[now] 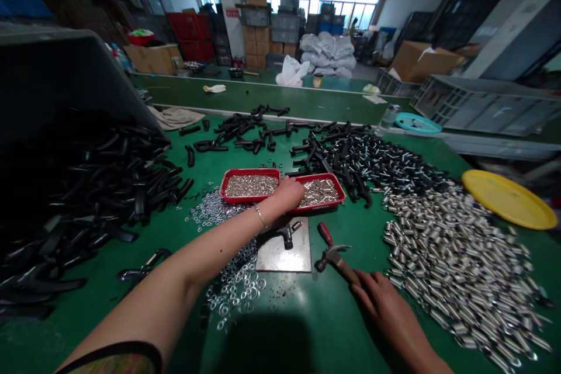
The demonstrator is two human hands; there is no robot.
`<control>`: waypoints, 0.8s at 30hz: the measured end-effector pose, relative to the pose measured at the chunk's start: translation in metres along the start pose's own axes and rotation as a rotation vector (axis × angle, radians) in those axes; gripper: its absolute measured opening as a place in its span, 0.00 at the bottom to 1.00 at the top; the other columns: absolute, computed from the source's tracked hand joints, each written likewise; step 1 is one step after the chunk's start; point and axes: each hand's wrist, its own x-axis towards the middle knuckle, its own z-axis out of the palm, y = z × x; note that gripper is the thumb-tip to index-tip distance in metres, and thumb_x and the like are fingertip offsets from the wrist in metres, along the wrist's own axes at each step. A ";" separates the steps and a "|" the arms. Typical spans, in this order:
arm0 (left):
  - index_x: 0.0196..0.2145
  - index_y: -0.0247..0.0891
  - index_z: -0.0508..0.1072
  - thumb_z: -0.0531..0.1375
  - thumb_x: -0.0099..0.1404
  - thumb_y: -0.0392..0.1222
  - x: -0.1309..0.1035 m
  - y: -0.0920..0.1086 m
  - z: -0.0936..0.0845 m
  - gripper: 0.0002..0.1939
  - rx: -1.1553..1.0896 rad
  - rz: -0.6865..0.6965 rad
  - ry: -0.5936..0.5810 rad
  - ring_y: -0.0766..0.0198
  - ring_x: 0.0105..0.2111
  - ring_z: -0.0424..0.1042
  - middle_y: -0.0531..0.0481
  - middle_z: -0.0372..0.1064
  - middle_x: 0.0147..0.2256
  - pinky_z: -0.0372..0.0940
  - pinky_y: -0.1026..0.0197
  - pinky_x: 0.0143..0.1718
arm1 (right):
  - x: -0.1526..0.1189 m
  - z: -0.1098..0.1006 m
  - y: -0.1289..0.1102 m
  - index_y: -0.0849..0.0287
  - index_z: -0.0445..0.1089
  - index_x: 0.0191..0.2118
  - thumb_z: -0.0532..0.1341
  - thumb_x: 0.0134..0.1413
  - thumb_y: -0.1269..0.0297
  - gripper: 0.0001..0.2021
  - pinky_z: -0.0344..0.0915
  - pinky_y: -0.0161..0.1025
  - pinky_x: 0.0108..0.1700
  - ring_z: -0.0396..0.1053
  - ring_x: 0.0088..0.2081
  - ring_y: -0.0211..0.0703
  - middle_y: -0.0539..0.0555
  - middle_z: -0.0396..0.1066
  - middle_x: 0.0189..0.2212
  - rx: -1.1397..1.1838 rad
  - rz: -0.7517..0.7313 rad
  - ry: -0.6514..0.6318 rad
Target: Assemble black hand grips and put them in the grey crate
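My left hand (291,191) reaches across to the right-hand red tray (322,207), which holds small silver pins. Its fingers are bent together at the tray's left end, and whatever is between them is hidden. My right hand (383,299) is closed round the wooden handle of a hammer (335,258), whose head rests low over the green table. Between the hands lies a square metal plate (284,260). A black plastic part (287,238) rests on it, with a small silver cylinder (297,225) at its upper edge. A red-handled tool (325,234) lies beyond the hammer.
Another red tray (250,198) of tiny metal pieces adjoins on the left. Silver rings (228,292) lie scattered left of the plate. Black handles (131,187) spill from a grey crate at left. Springs (460,263) are heaped at right, near a yellow lid (508,198).
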 end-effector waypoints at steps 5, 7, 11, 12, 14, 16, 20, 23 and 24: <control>0.24 0.36 0.73 0.62 0.56 0.29 0.012 0.000 0.014 0.06 -0.038 -0.019 -0.007 0.50 0.38 0.72 0.40 0.74 0.29 0.58 0.53 0.44 | 0.024 -0.004 -0.003 0.54 0.70 0.45 0.53 0.64 0.50 0.16 0.64 0.41 0.35 0.73 0.33 0.49 0.56 0.74 0.34 0.113 0.183 -0.086; 0.30 0.36 0.74 0.58 0.62 0.32 0.004 0.001 0.014 0.05 -0.073 -0.027 0.047 0.51 0.39 0.72 0.40 0.75 0.34 0.60 0.54 0.44 | 0.038 -0.008 -0.001 0.54 0.68 0.41 0.54 0.62 0.49 0.15 0.61 0.40 0.33 0.72 0.30 0.48 0.54 0.73 0.30 0.155 0.272 -0.087; 0.43 0.36 0.72 0.51 0.71 0.37 -0.022 -0.001 0.004 0.10 -0.215 -0.078 0.204 0.56 0.38 0.71 0.42 0.73 0.39 0.62 0.58 0.41 | 0.055 -0.014 -0.009 0.55 0.65 0.32 0.60 0.55 0.46 0.17 0.59 0.38 0.30 0.66 0.26 0.44 0.49 0.67 0.24 0.502 0.355 -0.064; 0.42 0.37 0.72 0.52 0.71 0.37 -0.031 -0.004 0.002 0.09 -0.288 -0.076 0.253 0.57 0.39 0.71 0.44 0.73 0.39 0.62 0.58 0.42 | 0.055 -0.015 -0.014 0.55 0.65 0.32 0.60 0.55 0.45 0.17 0.59 0.37 0.28 0.63 0.25 0.41 0.48 0.65 0.23 0.685 0.394 -0.099; 0.38 0.39 0.73 0.56 0.68 0.37 -0.053 -0.011 0.000 0.06 -0.443 -0.055 0.313 0.57 0.40 0.70 0.46 0.72 0.38 0.61 0.58 0.45 | 0.049 -0.018 -0.028 0.55 0.67 0.37 0.60 0.56 0.44 0.18 0.58 0.34 0.24 0.59 0.22 0.37 0.46 0.63 0.24 1.066 0.506 -0.193; 0.35 0.40 0.74 0.60 0.65 0.38 -0.076 -0.017 0.002 0.03 -0.562 -0.064 0.290 0.57 0.39 0.70 0.48 0.72 0.36 0.61 0.58 0.43 | 0.041 -0.017 -0.039 0.56 0.69 0.42 0.60 0.57 0.44 0.19 0.57 0.32 0.23 0.58 0.22 0.35 0.46 0.62 0.25 1.319 0.619 -0.263; 0.32 0.39 0.74 0.61 0.64 0.44 -0.107 -0.023 0.018 0.07 -0.666 -0.160 0.174 0.59 0.31 0.70 0.50 0.72 0.30 0.58 0.61 0.33 | 0.032 -0.010 -0.049 0.57 0.69 0.36 0.64 0.54 0.43 0.20 0.60 0.32 0.23 0.63 0.24 0.37 0.49 0.65 0.26 1.239 0.701 -0.228; 0.29 0.39 0.72 0.60 0.66 0.46 -0.109 -0.019 0.030 0.10 -0.600 -0.183 0.162 0.58 0.31 0.70 0.49 0.72 0.29 0.57 0.61 0.32 | 0.036 -0.010 -0.052 0.56 0.66 0.33 0.62 0.54 0.40 0.21 0.61 0.34 0.23 0.63 0.24 0.38 0.49 0.66 0.25 1.035 0.560 -0.168; 0.29 0.39 0.72 0.60 0.66 0.46 -0.108 -0.018 0.033 0.11 -0.557 -0.191 0.162 0.58 0.32 0.70 0.49 0.72 0.30 0.57 0.61 0.32 | 0.037 -0.012 -0.054 0.55 0.65 0.34 0.60 0.55 0.40 0.21 0.61 0.34 0.23 0.63 0.23 0.39 0.48 0.64 0.24 0.981 0.496 -0.169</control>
